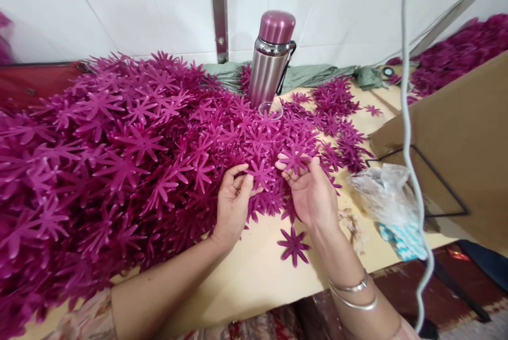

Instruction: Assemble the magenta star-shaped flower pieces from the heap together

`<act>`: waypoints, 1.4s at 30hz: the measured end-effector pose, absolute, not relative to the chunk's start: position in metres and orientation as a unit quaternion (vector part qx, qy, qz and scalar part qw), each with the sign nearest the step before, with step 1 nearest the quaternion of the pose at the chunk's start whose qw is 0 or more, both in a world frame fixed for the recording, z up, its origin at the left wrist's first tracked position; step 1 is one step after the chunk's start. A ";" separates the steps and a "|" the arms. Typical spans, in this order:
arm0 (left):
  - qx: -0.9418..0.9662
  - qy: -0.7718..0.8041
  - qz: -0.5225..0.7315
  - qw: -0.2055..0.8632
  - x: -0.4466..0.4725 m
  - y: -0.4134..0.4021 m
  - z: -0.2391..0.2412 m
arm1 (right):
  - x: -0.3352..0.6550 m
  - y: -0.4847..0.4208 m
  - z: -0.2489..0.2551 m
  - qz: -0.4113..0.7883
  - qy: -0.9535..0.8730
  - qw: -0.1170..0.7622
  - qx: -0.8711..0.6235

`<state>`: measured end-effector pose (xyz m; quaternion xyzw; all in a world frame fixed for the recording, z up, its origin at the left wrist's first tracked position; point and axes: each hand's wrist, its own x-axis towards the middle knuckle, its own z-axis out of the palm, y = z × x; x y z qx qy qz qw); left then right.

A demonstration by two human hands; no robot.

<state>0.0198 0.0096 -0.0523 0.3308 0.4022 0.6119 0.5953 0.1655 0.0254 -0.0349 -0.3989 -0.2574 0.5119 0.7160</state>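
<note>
My left hand pinches a flat purple artificial flower piece with narrow petals between thumb and fingers. To its right, my right hand is turned palm up and closed on another purple flower piece, its thumb at a petal tip and the fingers partly hidden beneath. Both hands are at the front edge of a large heap of the same flower pieces. One loose flower piece lies on the pale tabletop just below the hands.
A steel flask with a purple lid stands behind the heap, by a clear plastic cup. At right are a plastic bag, a blue-white cloth and a cardboard box. A white cable hangs in front.
</note>
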 end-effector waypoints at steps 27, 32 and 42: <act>0.514 0.393 0.604 0.465 0.015 0.011 -0.052 | 0.161 0.009 -0.029 0.513 -0.479 0.540 -0.466; 0.529 0.402 0.590 0.459 0.015 0.009 -0.054 | 0.161 0.009 -0.031 0.503 -0.497 0.524 -0.476; 0.475 0.421 0.611 0.473 0.020 0.009 -0.046 | 0.162 0.010 -0.030 0.492 -0.466 0.554 -0.484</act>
